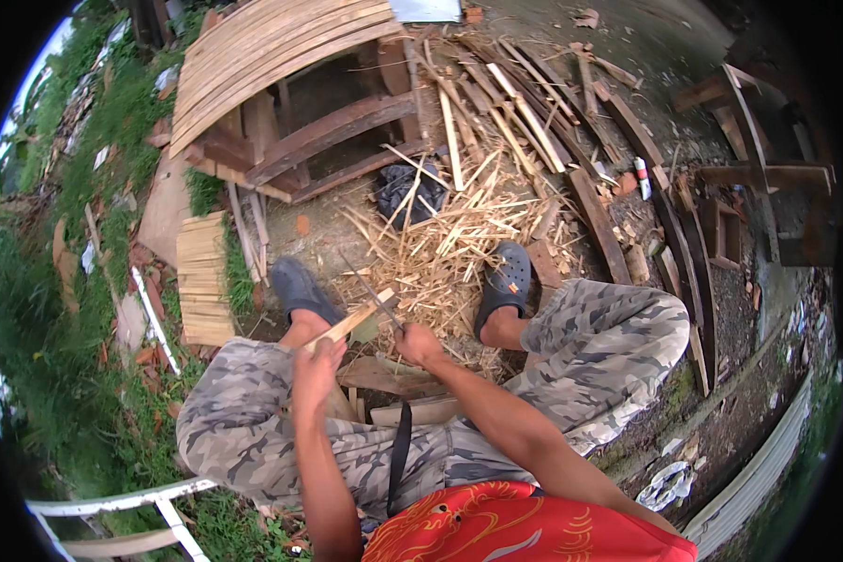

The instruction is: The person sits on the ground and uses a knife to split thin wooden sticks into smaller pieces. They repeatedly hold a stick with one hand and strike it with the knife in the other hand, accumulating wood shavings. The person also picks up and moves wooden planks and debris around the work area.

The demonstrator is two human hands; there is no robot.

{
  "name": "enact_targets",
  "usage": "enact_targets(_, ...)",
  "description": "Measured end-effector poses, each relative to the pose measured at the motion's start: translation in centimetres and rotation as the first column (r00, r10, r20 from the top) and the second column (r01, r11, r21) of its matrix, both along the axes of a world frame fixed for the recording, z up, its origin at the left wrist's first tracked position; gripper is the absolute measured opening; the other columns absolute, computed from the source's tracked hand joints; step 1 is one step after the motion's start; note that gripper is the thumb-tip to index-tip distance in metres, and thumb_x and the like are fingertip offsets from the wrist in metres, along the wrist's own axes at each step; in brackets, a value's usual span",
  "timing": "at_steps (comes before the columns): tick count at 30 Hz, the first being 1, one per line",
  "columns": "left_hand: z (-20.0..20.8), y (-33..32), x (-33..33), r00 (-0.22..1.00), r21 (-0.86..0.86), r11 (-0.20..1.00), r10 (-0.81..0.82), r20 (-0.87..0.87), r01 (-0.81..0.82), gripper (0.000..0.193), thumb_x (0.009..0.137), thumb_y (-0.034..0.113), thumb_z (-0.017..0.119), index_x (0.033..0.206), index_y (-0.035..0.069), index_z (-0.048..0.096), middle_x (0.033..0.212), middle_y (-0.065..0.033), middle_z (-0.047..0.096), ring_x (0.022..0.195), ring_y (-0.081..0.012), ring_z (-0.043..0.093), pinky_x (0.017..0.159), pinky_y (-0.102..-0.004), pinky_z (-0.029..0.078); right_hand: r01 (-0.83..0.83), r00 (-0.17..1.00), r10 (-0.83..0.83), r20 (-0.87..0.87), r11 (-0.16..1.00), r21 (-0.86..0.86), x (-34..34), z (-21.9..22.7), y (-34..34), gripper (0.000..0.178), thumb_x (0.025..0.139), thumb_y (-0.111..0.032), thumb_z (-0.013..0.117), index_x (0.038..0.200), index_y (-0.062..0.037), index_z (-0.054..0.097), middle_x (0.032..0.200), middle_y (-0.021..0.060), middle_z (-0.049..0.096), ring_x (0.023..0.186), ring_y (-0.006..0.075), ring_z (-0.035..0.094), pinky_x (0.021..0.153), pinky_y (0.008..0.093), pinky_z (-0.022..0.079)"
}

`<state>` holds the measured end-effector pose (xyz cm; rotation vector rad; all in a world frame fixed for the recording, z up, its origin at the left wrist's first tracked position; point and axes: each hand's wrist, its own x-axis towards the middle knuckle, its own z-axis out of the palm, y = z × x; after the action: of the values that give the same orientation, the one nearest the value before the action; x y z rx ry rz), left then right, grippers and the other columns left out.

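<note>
My left hand point(315, 365) grips a flat pale wooden strip point(354, 319) that points up and to the right, above my left knee. My right hand point(416, 344) is closed on the handle of a knife point(377, 298), whose dark blade runs up-left and meets the end of the strip. Both hands sit between my knees in camouflage trousers point(609, 342). Below the blade lies a heap of pale wood shavings and splinters point(440, 244) between my two dark clogs point(506, 281).
A neat stack of cut strips point(203, 279) lies to my left on the ground. Curved wooden slats over a frame point(281, 56) stand ahead, with loose sticks and planks point(534, 103) to the right. Grass runs along the left. A white frame point(131, 506) is at the lower left.
</note>
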<state>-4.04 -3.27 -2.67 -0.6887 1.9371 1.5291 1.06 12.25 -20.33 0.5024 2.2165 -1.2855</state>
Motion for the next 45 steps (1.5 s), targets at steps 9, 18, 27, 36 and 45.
enact_targets(9,1.2,2.1,-1.3,0.995,0.078,0.997,0.011,0.103,-0.019,0.089,0.097,0.057,0.046,0.147,-0.012,0.023,0.137,-0.0320,0.049,0.131,-0.0345,0.050,0.110,-0.0404,0.037,0.123,0.992,-0.124,-0.035,0.992,-0.039,-0.5,5.0,1.7,0.040,0.093,-0.031,0.052,0.095,0.0068,0.066,0.079,0.0324,0.064,0.080,0.0485,0.065,0.077,0.0525,0.052)
enact_targets(18,1.7,1.3,-2.4,0.988,0.155,0.987,0.015,0.152,-0.038,0.110,0.088,0.081,0.035,0.154,-0.005,0.012,0.143,-0.0324,0.044,0.134,-0.0350,0.047,0.112,-0.0412,0.035,-0.049,0.997,0.053,-0.049,0.997,0.064,2.1,1.0,1.3,0.039,0.093,-0.033,0.051,0.090,0.0033,0.065,0.082,0.0312,0.065,0.083,0.0491,0.064,0.080,0.0536,0.051)
enact_targets(27,-1.6,0.6,-1.6,0.998,-0.015,1.000,0.006,0.067,-0.005,0.065,0.099,0.044,0.031,0.133,-0.010,0.044,0.121,-0.0228,0.065,0.113,-0.0275,0.065,0.096,-0.0349,0.044,-0.110,0.933,0.095,-0.348,0.994,-0.024,0.5,2.9,0.3,0.028,0.092,-0.026,0.054,0.088,-0.0010,0.065,0.073,0.0288,0.064,0.072,0.0468,0.064,0.069,0.0538,0.052)
enact_targets(36,-1.1,-0.1,-0.8,0.993,0.005,0.993,-0.115,-0.016,0.115,0.058,0.101,0.032,0.025,0.132,-0.012,0.047,0.120,-0.0229,0.065,0.108,-0.0271,0.067,0.098,-0.0350,0.047,-0.098,0.969,0.085,-0.233,0.994,-0.046,-1.1,1.6,-0.1,0.033,0.092,-0.027,0.051,0.085,0.0026,0.065,0.075,0.0302,0.064,0.073,0.0469,0.065,0.071,0.0525,0.053)
enact_targets(45,-1.0,0.7,-1.9,0.997,-0.024,0.997,-0.074,-0.003,0.074,0.059,0.101,0.037,0.023,0.128,-0.009,0.048,0.119,-0.0250,0.064,0.107,-0.0292,0.068,0.095,-0.0368,0.051,-0.054,0.995,0.042,-0.093,0.990,-0.129,-1.6,0.5,0.1,0.039,0.092,-0.028,0.050,0.084,0.0055,0.068,0.080,0.0343,0.063,0.080,0.0472,0.066,0.077,0.0525,0.053)
